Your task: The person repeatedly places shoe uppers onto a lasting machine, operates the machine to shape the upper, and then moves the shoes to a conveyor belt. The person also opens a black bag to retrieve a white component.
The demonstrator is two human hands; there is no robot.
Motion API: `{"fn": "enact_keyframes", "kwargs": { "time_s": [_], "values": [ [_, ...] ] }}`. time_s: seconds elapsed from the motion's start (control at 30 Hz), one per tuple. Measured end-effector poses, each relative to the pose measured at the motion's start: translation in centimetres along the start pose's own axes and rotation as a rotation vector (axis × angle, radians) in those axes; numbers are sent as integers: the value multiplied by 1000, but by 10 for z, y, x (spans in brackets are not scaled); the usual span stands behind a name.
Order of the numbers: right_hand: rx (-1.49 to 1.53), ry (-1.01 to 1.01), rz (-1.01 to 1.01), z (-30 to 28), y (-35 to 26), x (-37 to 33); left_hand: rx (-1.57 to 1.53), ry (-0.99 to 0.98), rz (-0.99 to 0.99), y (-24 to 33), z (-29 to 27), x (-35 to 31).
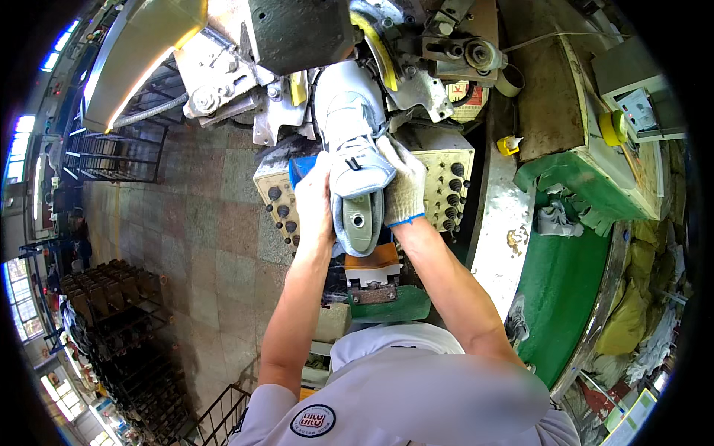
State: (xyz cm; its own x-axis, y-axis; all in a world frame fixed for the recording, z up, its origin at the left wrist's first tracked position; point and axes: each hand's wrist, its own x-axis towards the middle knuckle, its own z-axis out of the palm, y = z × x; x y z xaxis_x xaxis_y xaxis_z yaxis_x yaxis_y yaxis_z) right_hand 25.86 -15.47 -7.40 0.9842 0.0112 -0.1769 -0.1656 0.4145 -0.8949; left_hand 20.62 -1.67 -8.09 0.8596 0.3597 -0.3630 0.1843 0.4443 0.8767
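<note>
A light grey-blue shoe upper (348, 123) with laces points away from me, its toe end between the metal plates of a machine (299, 33). In its open heel sits a grey-green shoe last (360, 232) with a round hole. My bare left hand (314, 195) is closed around the left side of the shoe. My right hand (406, 182), in a white knit glove with a blue cuff edge, grips the right side; part of its fingers is hidden behind the shoe. Below the heel is an orange-brown pad (372, 258) on a metal support.
Control boxes with black knobs flank the shoe, one at left (279, 199) and one at right (455, 189). A green work surface (554, 290) runs along my right, below a worn cabinet (543, 97). A loaded rack (111, 297) stands at lower left on the tiled floor.
</note>
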Motion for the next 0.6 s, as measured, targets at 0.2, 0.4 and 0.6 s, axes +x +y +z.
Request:
{"fn": "enact_keyframes", "kwargs": {
  "time_s": [0.2, 0.4, 0.6],
  "values": [
    [52, 49, 57, -3, 13, 1, -165, -78, -161, 11, 17, -12],
    [-12, 21, -70, -4, 28, 1, -146, -92, -169, 11, 11, -9],
    [92, 66, 116, -6, 27, -2, -179, -156, -95, -2, 6, 0]
  ]
}}
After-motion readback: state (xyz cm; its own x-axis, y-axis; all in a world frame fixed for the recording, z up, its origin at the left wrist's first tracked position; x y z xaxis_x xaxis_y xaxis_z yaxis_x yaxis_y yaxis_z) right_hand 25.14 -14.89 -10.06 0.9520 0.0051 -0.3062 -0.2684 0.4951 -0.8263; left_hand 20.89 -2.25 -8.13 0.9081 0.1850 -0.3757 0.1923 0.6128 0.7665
